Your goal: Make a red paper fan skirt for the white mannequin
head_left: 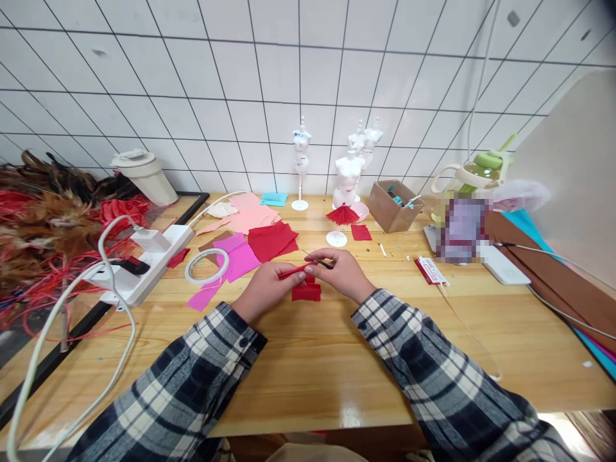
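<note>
My left hand point(264, 289) is closed on a folded strip of red paper point(294, 272) above the wooden table point(308, 359). My right hand point(342, 273) pinches a thin dark pointed tool point(317, 259) against the same red strip. Both hands meet at the table's middle. Just below the fingers a small folded red piece point(307, 292) lies on the wood. Both forearms wear plaid sleeves.
Red and pink paper sheets point(255, 240) and a tape ring point(206, 266) lie behind the hands. White mini mannequins point(347, 179) stand at the back, beside a cardboard box point(392, 205). A power strip point(144, 260) and feathers point(43, 212) fill the left; a green jug point(476, 176) is right.
</note>
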### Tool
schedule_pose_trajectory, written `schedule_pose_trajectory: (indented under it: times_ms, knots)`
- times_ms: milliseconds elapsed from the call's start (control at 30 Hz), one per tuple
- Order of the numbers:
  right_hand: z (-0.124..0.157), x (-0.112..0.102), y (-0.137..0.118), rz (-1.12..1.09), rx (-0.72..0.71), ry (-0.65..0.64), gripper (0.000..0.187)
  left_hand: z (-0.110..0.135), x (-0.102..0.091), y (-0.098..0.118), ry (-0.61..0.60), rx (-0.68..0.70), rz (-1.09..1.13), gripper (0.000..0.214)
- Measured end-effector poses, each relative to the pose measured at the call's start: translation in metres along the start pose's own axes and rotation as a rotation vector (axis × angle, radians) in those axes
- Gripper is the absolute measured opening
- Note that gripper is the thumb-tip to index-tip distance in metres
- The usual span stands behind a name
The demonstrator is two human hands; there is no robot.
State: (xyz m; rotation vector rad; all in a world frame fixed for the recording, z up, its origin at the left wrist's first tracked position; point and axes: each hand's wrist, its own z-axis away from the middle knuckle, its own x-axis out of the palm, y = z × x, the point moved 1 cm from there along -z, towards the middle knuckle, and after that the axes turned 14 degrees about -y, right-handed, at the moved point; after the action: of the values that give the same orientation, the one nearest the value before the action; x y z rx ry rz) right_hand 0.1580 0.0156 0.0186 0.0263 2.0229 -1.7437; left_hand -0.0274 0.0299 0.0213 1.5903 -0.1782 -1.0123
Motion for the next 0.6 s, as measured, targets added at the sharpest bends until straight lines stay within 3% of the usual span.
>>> schedule_pose_trajectory:
  times_ms: [100, 233, 300, 467, 600]
  knots:
    - [0.002, 0.0, -0.002, 0.006, 0.01, -0.04, 0.019, 0.001, 0.005, 0.004, -0.027, -0.013, -0.033, 0.041]
    - [0.007, 0.002, -0.004, 0.136, 0.009, -0.009, 0.014, 0.005, 0.002, 0.013, 0.115, 0.046, -0.419, 0.037]
    - [0.009, 0.004, -0.004, 0.196, -0.014, -0.007, 0.012, 0.007, 0.001, 0.017, 0.123, 0.077, -0.533, 0.029]
    - [0.01, 0.009, -0.004, 0.213, -0.02, -0.033, 0.01, 0.005, -0.002, 0.016, 0.018, 0.069, -0.508, 0.024]
    - [0.011, 0.011, -0.004, 0.258, -0.035, -0.027, 0.009, 0.003, -0.001, 0.009, -0.008, 0.062, -0.342, 0.024]
